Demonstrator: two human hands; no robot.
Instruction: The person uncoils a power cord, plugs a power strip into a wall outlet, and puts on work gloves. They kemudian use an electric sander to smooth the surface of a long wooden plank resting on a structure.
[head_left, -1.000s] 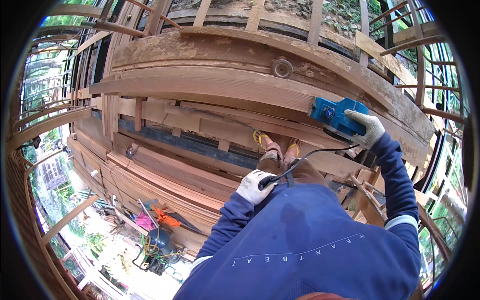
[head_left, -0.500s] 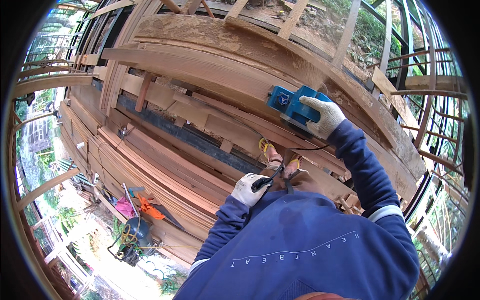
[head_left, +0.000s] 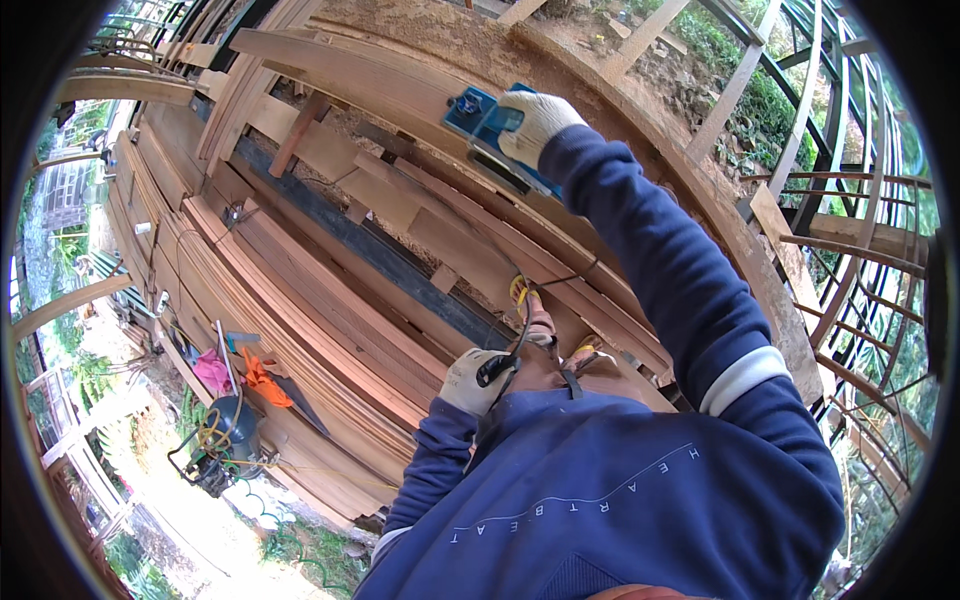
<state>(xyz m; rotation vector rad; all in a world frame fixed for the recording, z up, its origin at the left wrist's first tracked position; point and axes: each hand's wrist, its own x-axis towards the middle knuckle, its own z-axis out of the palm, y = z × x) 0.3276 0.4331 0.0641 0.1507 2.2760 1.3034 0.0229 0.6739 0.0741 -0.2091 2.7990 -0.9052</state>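
My right hand point(head_left: 540, 125), in a white work glove, grips a blue electric hand planer point(head_left: 472, 115). The planer rests on a long wooden plank point(head_left: 350, 68) that runs from the upper left toward the right, and my right arm is stretched out to it. Close to my waist, my gloved left hand point(head_left: 466, 382) is closed around a black power cord point(head_left: 522, 345). The planer's underside is hidden against the wood.
A stack of long reddish boards point(head_left: 320, 300) lies on the left. Beyond it are an orange cloth point(head_left: 264, 380), a pink cloth point(head_left: 211, 371) and a dark tank point(head_left: 232, 422) with a yellow hose. My feet in yellow sandals point(head_left: 518, 290) stand among planks. Slatted framing point(head_left: 735, 95) borders the far right.
My right hand has pushed the planer left and away along the plank, and the arm has straightened. My left hand still holds the cord near my waist. The whole view has shifted slightly.
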